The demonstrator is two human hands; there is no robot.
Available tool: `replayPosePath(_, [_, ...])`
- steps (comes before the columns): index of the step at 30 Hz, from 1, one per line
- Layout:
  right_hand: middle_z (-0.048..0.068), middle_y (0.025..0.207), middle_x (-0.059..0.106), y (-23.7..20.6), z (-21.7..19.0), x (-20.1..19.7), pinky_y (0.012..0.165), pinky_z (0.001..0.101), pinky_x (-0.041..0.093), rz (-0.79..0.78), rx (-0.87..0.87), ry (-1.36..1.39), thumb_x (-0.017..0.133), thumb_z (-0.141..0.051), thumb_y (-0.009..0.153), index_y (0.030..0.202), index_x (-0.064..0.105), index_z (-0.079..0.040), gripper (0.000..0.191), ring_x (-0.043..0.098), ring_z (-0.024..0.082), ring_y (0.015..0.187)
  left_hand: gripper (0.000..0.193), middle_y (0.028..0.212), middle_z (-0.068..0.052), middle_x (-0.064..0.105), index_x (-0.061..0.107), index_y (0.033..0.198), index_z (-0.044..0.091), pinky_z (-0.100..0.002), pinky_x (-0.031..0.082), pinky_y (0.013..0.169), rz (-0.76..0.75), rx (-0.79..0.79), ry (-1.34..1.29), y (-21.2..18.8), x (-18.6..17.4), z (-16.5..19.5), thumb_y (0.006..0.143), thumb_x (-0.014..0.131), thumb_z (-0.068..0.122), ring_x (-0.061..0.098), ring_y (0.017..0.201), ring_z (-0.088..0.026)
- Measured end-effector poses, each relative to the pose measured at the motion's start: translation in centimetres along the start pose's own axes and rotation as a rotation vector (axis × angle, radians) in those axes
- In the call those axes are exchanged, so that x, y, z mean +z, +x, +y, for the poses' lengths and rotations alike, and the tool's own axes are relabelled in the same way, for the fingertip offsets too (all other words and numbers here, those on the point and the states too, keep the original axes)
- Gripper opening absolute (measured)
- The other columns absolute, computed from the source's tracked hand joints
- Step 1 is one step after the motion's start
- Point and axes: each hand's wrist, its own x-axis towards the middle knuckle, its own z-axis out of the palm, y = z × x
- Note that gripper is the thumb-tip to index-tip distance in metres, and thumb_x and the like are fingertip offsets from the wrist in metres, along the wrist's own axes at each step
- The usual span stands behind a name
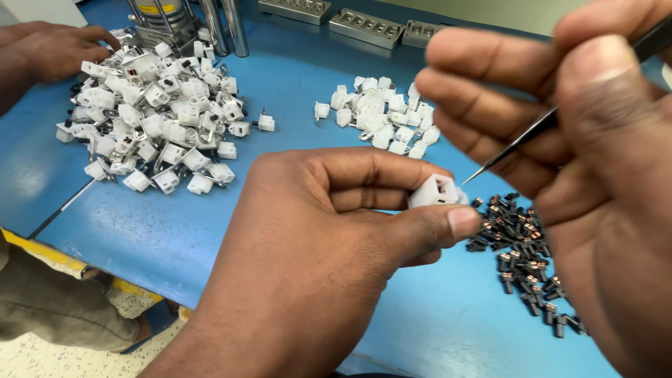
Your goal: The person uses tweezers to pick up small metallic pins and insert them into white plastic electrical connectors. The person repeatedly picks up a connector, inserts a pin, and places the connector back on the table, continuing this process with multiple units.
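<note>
My left hand (329, 245) pinches a small white plastic housing (434, 190) between thumb and fingers, above the blue table (280, 105). Close to the camera at the right, my right hand (581, 154) grips thin metal tweezers (521, 140), whose pointed tip hovers just right of the housing. Below the tweezers lies a heap of small black and copper parts (521, 252). A small pile of plain white housings (381, 115) sits behind my left hand.
A big heap of white housings with metal clips (154, 119) fills the left of the table. Another person's hand (49, 49) rests at its far left corner. Metal press posts (224, 24) and grey fixture blocks (367, 26) stand at the back.
</note>
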Motion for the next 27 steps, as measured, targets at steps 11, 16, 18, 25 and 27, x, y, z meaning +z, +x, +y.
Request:
replayPosePath(11, [0.023, 0.13, 0.067, 3.0, -1.4, 9.1, 0.106, 0.0454, 0.056, 0.078, 0.038, -0.173, 0.036, -0.026, 0.111, 0.121, 0.042, -0.007, 0.022, 0.07, 0.029, 0.126, 0.023, 0.076, -0.007, 0.082, 0.086, 0.095, 0.0, -0.027, 0.063, 0.063, -0.132, -0.039, -0.018, 1.8, -7.9, 1.6, 0.077, 0.088, 0.014, 0.069, 0.07, -0.011])
replayPosePath(16, [0.023, 0.118, 0.067, 2.9, -2.0, 16.3, 0.099, 0.0429, 0.061, 0.203, 0.063, -0.284, 0.04, -0.017, 0.109, 0.118, 0.041, -0.001, 0.019, 0.075, 0.03, 0.114, 0.018, 0.078, -0.006, 0.082, 0.086, 0.092, -0.001, -0.028, 0.064, 0.068, -0.176, -0.088, -0.061, 2.2, -11.3, 0.3, 0.079, 0.084, 0.011, 0.07, 0.072, -0.009])
replayPosePath(18, [0.023, 0.118, 0.071, 2.9, -1.4, 17.5, 0.095, 0.0426, 0.061, 0.224, 0.196, -0.124, 0.043, -0.012, 0.108, 0.118, 0.044, 0.002, 0.017, 0.077, 0.03, 0.111, 0.018, 0.078, -0.004, 0.084, 0.087, 0.092, 0.004, -0.027, 0.063, 0.068, -0.208, -0.133, 0.059, 2.2, -13.2, -0.4, 0.078, 0.083, 0.013, 0.072, 0.073, -0.007])
replayPosePath(25, [0.008, 0.103, 0.077, 8.6, 7.5, 13.1, 0.067, 0.0415, 0.042, 0.329, 0.768, -0.518, 0.057, -0.01, 0.103, 0.124, 0.067, -0.006, 0.024, 0.049, 0.025, 0.074, 0.021, 0.094, 0.0, 0.08, 0.084, 0.109, 0.026, -0.033, 0.059, 0.067, 0.002, -0.144, 0.667, 6.6, -22.2, 1.4, 0.089, 0.078, 0.03, 0.074, 0.072, -0.012])
replayPosePath(27, [0.008, 0.102, 0.077, 11.1, 10.5, 13.2, 0.077, 0.042, 0.053, 0.136, 0.72, -0.905, 0.067, -0.033, 0.097, 0.117, 0.073, -0.014, 0.028, 0.067, 0.023, 0.087, 0.029, 0.087, -0.012, 0.079, 0.075, 0.124, 0.035, -0.039, 0.057, 0.068, 0.249, -0.177, 1.103, 9.2, -25.2, 3.2, 0.095, 0.076, 0.039, 0.075, 0.072, -0.018])
